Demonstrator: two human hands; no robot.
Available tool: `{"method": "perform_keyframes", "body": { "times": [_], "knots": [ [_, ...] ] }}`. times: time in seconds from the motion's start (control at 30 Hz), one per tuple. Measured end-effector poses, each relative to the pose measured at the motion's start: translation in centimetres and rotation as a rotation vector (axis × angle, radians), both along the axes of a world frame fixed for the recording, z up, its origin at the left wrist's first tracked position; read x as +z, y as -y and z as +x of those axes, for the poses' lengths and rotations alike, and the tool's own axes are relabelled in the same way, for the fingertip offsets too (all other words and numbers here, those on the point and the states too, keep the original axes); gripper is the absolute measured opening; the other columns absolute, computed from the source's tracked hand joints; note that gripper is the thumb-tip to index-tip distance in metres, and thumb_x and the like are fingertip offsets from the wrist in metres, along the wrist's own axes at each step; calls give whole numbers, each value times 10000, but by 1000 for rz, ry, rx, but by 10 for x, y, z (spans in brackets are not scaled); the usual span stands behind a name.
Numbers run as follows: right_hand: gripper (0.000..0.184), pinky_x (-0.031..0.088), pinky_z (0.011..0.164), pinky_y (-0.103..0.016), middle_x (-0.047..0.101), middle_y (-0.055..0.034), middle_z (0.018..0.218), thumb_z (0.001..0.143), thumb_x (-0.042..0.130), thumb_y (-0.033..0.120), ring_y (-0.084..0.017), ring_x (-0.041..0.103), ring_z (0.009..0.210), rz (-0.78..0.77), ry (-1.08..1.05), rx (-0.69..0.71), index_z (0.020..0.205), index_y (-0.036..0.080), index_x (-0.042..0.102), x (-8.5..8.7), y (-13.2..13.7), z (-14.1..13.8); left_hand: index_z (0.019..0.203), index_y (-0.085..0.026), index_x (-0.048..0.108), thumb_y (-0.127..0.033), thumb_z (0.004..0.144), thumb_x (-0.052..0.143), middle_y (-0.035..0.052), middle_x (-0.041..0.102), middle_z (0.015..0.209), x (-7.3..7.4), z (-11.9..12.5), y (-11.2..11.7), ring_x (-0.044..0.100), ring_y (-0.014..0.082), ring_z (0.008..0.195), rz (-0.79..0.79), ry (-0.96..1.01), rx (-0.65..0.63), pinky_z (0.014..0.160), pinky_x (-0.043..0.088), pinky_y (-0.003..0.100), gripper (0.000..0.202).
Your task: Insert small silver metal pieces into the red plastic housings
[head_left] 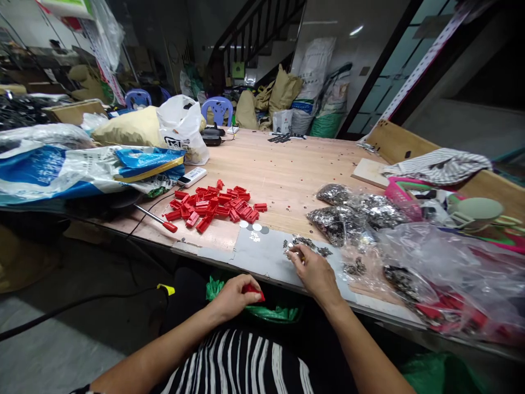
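Observation:
My left hand [237,297] is closed round a red plastic piece [255,291], of which only one end shows, above the lap in front of the table edge. Over the grey mat [262,258], my right hand [312,269] has its fingertips pinched together beside a small heap of metal pieces [303,242]. What sits between those fingertips is too small to make out. A few light metal bits [255,236] lie on the mat to the left. Farther left is a loose pile of red plastic pieces [211,207].
Clear bags of small metal parts [342,223] lie to the right, near a pink basket [396,189]. A red-handled screwdriver-like tool [158,218] juts over the left edge. A white bag [182,128] stands behind the red pile. A green bag [274,313] hangs below the edge.

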State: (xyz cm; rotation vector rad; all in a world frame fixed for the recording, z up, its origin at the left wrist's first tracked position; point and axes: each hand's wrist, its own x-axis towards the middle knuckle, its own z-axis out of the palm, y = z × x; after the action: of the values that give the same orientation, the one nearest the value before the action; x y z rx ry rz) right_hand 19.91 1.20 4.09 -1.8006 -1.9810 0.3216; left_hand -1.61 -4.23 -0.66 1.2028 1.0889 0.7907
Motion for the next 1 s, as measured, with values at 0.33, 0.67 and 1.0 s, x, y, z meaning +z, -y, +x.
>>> {"method": "perform_keyframes", "body": {
  "times": [0.33, 0.67, 1.0],
  "knots": [
    [182, 396, 630, -303, 665, -81, 973, 880, 504, 332, -234, 624, 864, -3, 438, 19, 980, 205, 589, 0, -45, -11, 983, -171, 679, -297, 704, 670, 74, 680, 948, 18, -10, -29, 621, 190, 818, -15, 49, -203, 648, 489, 270, 306],
    [126, 353, 622, -291, 689, -71, 902, 886, 479, 275, -232, 632, 854, -50, 486, 51, 940, 208, 572, -4, -48, -12, 1162, -246, 601, -221, 773, 635, 80, 594, 1034, 35, -30, -130, 575, 227, 918, 545, -862, 324, 830, 440, 344, 391],
    [112, 302, 590, -274, 691, -46, 856, 858, 456, 205, -194, 614, 778, -62, 354, 56, 886, 209, 564, 2, -39, -19, 933, -187, 588, -176, 788, 604, 96, 560, 960, 20, -29, -140, 544, 256, 930, 553, -985, 420, 828, 419, 384, 147]
  ]
}}
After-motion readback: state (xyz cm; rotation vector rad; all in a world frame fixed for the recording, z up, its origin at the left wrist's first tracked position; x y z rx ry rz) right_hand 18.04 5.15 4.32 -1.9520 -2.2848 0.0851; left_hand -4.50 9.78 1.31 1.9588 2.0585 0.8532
